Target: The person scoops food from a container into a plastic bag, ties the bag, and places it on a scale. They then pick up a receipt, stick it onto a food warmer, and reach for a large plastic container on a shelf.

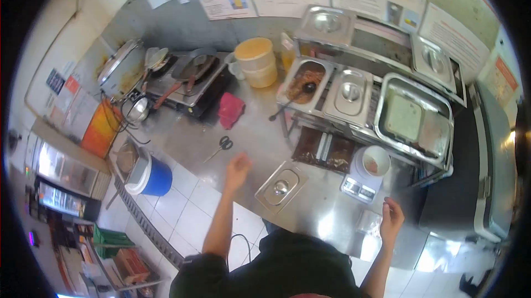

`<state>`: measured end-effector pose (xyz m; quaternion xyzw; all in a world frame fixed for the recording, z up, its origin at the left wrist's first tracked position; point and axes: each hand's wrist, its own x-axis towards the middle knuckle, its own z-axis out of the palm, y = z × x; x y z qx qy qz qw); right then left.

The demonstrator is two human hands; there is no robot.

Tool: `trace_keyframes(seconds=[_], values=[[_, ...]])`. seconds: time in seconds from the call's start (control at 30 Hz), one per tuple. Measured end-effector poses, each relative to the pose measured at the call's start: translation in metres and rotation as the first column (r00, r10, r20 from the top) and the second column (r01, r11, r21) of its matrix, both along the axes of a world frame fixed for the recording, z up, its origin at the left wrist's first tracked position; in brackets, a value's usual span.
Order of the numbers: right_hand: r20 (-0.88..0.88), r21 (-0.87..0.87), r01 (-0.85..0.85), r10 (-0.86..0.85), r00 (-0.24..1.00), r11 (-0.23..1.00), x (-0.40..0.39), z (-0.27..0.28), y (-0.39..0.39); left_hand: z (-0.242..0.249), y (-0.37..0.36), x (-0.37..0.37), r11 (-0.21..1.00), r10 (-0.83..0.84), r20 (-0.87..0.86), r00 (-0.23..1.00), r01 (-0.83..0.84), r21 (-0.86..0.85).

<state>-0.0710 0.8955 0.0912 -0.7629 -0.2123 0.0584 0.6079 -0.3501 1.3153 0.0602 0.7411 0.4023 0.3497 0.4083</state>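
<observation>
My left hand is over the steel counter, just below the black-handled scissors and left of a steel lid. It is blurred by motion, and its finger pose is unclear. My right hand is raised at the counter's right front, fingers apart and curved, with nothing seen in it. Beside it lies a clear plastic packet. A white scale bears a white bowl with a little brown food inside. Left of the scale is a dark packet.
A steel rack holds a pan of brown food with a ladle, a lidded pan and a tray. Behind are a red cloth, yellow-lidded tub and stove. A blue bucket stands left; a dark cooler right.
</observation>
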Motion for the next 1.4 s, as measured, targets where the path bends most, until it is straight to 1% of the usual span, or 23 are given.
trace_keyframes(seconds=[0.03,0.07,0.1,0.13,0.17,0.2,0.23,0.33,0.4,0.47,0.53,0.67,0.8,0.87,0.97,1.07,1.13,1.17,1.2,1.23,1.3,1.33,1.4], values=[[-0.006,0.037,0.019,-0.019,1.0,0.999,-0.004,0.002,-0.003,-0.018,0.036,0.005,0.99,0.049,0.005,0.999,-0.049,0.129],[-0.005,0.008,0.028,-0.028,1.0,1.0,-0.006,0.005,-0.008,-0.028,0.08,0.007,0.941,0.125,-0.198,0.972,-0.053,0.335],[-0.006,-0.031,0.056,-0.056,0.998,0.998,-0.011,0.014,-0.013,0.002,0.104,0.02,0.995,0.1,-0.379,0.92,-0.084,0.06],[-0.045,-0.017,0.093,-0.094,0.995,0.995,-0.016,0.021,-0.017,-0.039,0.161,0.021,0.979,0.138,-0.204,0.969,-0.102,0.177],[-0.031,-0.04,0.114,-0.115,0.993,0.993,-0.019,0.027,-0.022,-0.018,0.173,0.032,0.972,0.054,-0.187,0.981,-0.008,0.237],[-0.039,-0.079,0.14,-0.143,0.989,0.987,-0.024,0.039,-0.025,-0.027,0.202,0.04,0.998,0.042,-0.082,0.996,-0.037,0.058],[-0.03,-0.097,0.163,-0.167,0.986,0.982,-0.027,0.045,-0.031,-0.017,0.216,0.043,0.973,0.198,-0.51,0.837,-0.105,0.205],[-0.054,-0.134,0.239,-0.248,0.967,0.962,-0.043,0.041,-0.05,-0.033,0.246,0.059,0.957,0.25,-0.677,0.692,-0.067,0.284],[-0.08,-0.151,0.28,-0.294,0.953,0.948,-0.05,0.033,-0.055,-0.031,0.243,0.073,0.979,0.205,-0.851,0.483,-0.086,0.187],[-0.134,-0.118,0.356,-0.37,0.919,0.927,-0.058,0.025,-0.06,-0.069,0.271,0.072,0.956,0.226,-0.805,0.549,0.031,0.29],[-0.117,-0.147,0.343,-0.361,0.925,0.928,-0.058,0.021,-0.056,-0.047,0.253,0.082,0.97,0.215,-0.889,0.404,0.013,0.241],[-0.087,-0.127,0.299,-0.311,0.946,0.946,-0.043,0.013,-0.03,-0.026,0.245,0.074,0.922,0.164,-0.884,0.437,0.25,0.295],[0.247,-0.234,0.22,-0.161,0.955,0.947,-0.001,0.025,0.023,-0.017,0.205,0.074,0.916,0.163,-0.867,0.471,0.254,0.31],[0.511,-0.281,0.242,-0.069,0.857,0.928,0.022,0.035,0.054,-0.012,0.192,0.074,0.914,0.147,-0.85,0.505,0.26,0.313],[0.592,-0.419,0.261,0.044,0.805,0.87,0.052,0.038,0.087,0.002,0.163,0.074,0.912,0.132,-0.83,0.541,0.261,0.316],[0.53,-0.446,0.104,0.169,0.831,0.889,0.081,0.021,0.096,0.004,0.129,0.07,0.799,0.358,-0.716,0.599,0.201,0.568],[0.484,-0.327,0.015,0.154,0.861,0.945,0.08,0.031,0.096,0.006,0.106,0.075,0.78,0.125,-0.297,0.947,0.091,0.619],[0.427,-0.199,-0.054,0.136,0.894,0.979,0.079,0.037,0.096,0.007,0.085,0.074,0.946,-0.05,-0.152,0.987,0.096,0.311],[0.429,-0.201,-0.065,0.148,0.891,0.977,0.074,0.046,0.095,0.006,0.061,0.072,0.962,-0.213,-0.001,0.977,0.21,0.172],[0.405,-0.138,-0.109,0.157,0.901,0.984,0.065,0.056,0.093,0.006,0.033,0.071,0.939,-0.344,0.17,0.923,0.341,0.05],[0.373,-0.08,-0.171,0.189,0.908,0.982,0.045,0.07,0.094,0.049,-0.053,0.083,0.824,-0.504,0.213,0.837,0.54,-0.173],[0.227,0.002,-0.221,0.214,0.95,0.975,0.034,0.073,0.097,0.06,-0.084,0.092,0.713,-0.502,0.296,0.812,0.583,-0.39],[0.06,0.085,-0.282,0.277,0.959,0.956,0.015,0.082,0.104,0.093,-0.136,0.112,0.611,-0.53,0.422,0.736,0.676,-0.412]])
